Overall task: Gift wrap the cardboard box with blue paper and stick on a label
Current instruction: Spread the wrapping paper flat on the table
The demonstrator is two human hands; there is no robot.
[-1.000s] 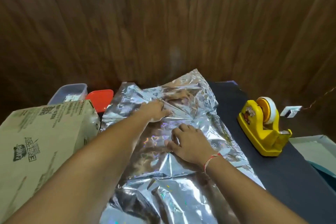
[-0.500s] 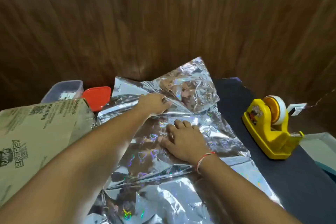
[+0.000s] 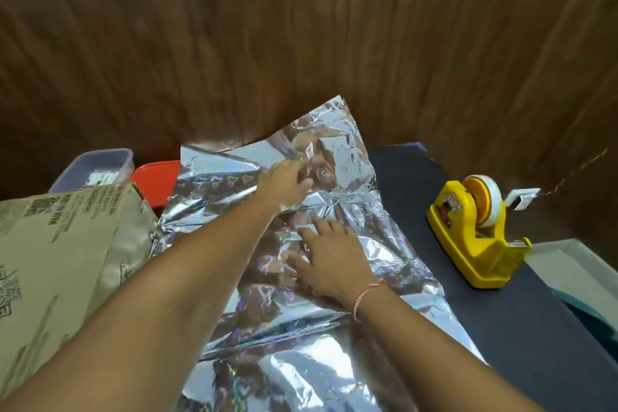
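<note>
Head view: left hand (image 3: 287,185) pinching silver paper (image 3: 337,160), right hand (image 3: 329,261) flat on it.

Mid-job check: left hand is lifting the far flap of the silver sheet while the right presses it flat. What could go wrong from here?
The crinkled foil sheet may tear or crease where the left hand pinches its raised flap. The cardboard box sits beside the sheet, not on it. The tape dispenser lies beyond the right hand, which is busy pressing.

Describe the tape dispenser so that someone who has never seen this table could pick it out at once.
Start from the dark table top against the wooden wall, and go right of the crinkled silver wrapping sheet. There the tape dispenser stands alone on the bare dark surface. It is the only bright yellow thing in view, a chunky block with a white roll of tape on an orange hub.
</note>
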